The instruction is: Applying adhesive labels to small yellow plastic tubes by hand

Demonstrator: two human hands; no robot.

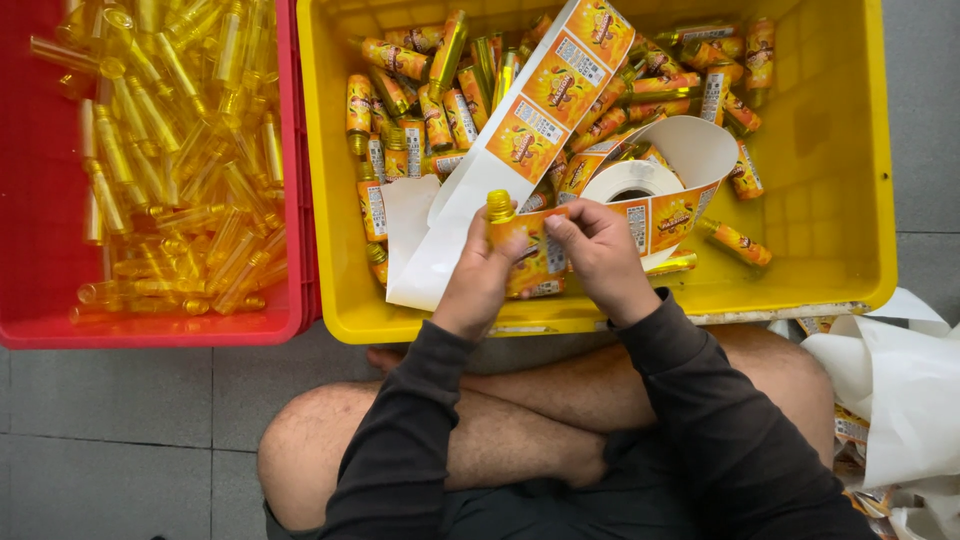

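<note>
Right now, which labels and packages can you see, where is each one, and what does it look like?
Label strip: slanting across the yellow crate; orange rectangles on white backing.
Label roll: centre of crate; white, round.
Bottle being labelled: between left hand and right hand; yellow cap, orange label.
Labelled bottles: heaped in yellow crate; orange.
Bare bottles: red crate; clear yellow.
Backing paper: floor, right; white.

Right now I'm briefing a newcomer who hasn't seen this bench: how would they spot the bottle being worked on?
Find the yellow crate, right of the red crate. At its near edge, the left hand and right hand hold one small bottle upright. Unlike the labelled bottles lying loose, its orange label is only half wrapped on.
</note>
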